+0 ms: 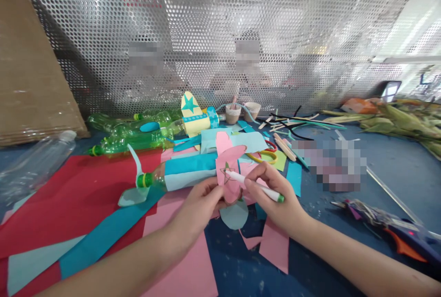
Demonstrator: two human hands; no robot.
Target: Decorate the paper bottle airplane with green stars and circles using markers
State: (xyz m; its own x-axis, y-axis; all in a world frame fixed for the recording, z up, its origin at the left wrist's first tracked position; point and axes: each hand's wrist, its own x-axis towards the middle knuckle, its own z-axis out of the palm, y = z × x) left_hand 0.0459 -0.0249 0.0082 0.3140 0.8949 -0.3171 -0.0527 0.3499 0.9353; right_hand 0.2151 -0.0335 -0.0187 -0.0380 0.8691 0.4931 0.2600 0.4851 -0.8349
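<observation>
My right hand point(275, 191) grips a white marker point(257, 186) with a green end, its tip against a pink paper cutout point(231, 187). A star outline, partly filled with green, is drawn on the pink paper. My left hand point(206, 196) is closed on the lower left edge of the cutout, its fingertips partly hidden behind. Just left of the cutout lies a plastic bottle point(159, 179) with a green cap, wrapped in blue and light blue paper point(193, 168). Below my hands is a light blue paper disc point(234, 215).
Green plastic bottles point(134, 142) and a yellow decorated bottle point(196, 125) lie behind. Red paper point(99, 182) spreads at left, near upright cardboard point(34, 67). A glue gun point(389, 223) with an orange trigger lies at right. Scissors point(270, 157), small pots point(233, 114) and corn husks point(396, 118) are farther back.
</observation>
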